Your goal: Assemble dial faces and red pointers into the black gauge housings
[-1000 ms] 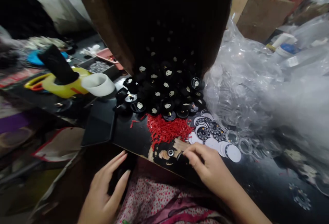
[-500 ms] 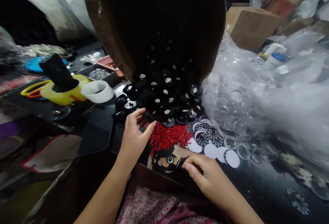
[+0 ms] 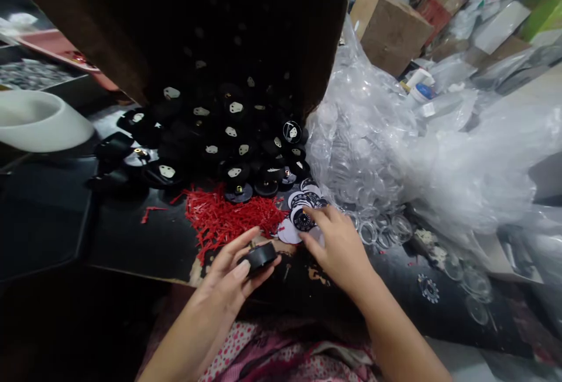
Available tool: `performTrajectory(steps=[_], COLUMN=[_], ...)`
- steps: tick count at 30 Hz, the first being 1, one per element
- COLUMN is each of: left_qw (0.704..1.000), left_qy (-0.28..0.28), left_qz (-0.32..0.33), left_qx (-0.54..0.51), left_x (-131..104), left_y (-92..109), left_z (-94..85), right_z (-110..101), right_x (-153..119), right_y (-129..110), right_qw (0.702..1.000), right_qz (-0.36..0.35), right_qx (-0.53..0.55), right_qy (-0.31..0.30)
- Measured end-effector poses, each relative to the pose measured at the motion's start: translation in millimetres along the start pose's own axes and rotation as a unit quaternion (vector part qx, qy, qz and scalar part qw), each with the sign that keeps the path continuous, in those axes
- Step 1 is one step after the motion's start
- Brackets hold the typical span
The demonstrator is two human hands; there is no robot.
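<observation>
My left hand (image 3: 232,276) grips a black round case (image 3: 260,255) by its sides, tilted, with a small brass-coloured bit at its edge. My right hand (image 3: 336,241) is at the pile of printed discs, thumb and forefinger apart around a black-and-white dial disc (image 3: 302,219). Its fingertips look to be at the disc's edge; whether they grip it I cannot tell. Plain white discs (image 3: 288,232) lie under and beside that dial. Between my hands and the case pile is a heap of red plastic bits (image 3: 232,215).
Many black cases (image 3: 211,159) spill from a large dark tipped container (image 3: 132,72). At right sits a clear plastic bag (image 3: 351,154) of transparent rings, with loose rings (image 3: 367,232) before it. A white roll (image 3: 39,119) and pink tray (image 3: 61,48) stand left. One dial (image 3: 428,288) lies apart.
My left hand has drawn back from the pile towards me, now holding a black case. My right hand has moved up to the dial discs. The view has shifted right and closer.
</observation>
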State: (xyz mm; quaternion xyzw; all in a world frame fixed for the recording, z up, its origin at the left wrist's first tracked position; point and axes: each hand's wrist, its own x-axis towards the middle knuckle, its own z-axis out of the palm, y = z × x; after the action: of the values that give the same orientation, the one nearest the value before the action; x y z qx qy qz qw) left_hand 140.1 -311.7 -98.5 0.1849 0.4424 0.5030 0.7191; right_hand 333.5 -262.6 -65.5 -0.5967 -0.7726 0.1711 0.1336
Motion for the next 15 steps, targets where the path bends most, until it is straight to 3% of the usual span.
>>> performTrajectory(steps=[3, 9, 12, 15], left_qw=[0.997, 0.996, 0.995, 0.993], left_qy=[-0.038, -0.038, -0.012, 0.031], left_qz=[-0.042, -0.044, -0.059, -0.078], left_qx=[-0.051, -0.062, -0.075, -0.083], left_x=[1, 3, 6, 7], left_y=[2, -2, -3, -3], left_z=[4.0, 6.5, 10.0, 12.2], right_z=[5, 11, 12, 12], right_x=[15, 19, 19, 19], right_y=[12, 22, 21, 21], right_qw=[0.996, 0.998, 0.997, 0.994], right_qz=[0.018, 0.047, 0.041, 0.055], right_qx=[-0.082, 0.006, -0.026, 0.052], right_qy=[0.013, 0.036, 0.054, 0.08])
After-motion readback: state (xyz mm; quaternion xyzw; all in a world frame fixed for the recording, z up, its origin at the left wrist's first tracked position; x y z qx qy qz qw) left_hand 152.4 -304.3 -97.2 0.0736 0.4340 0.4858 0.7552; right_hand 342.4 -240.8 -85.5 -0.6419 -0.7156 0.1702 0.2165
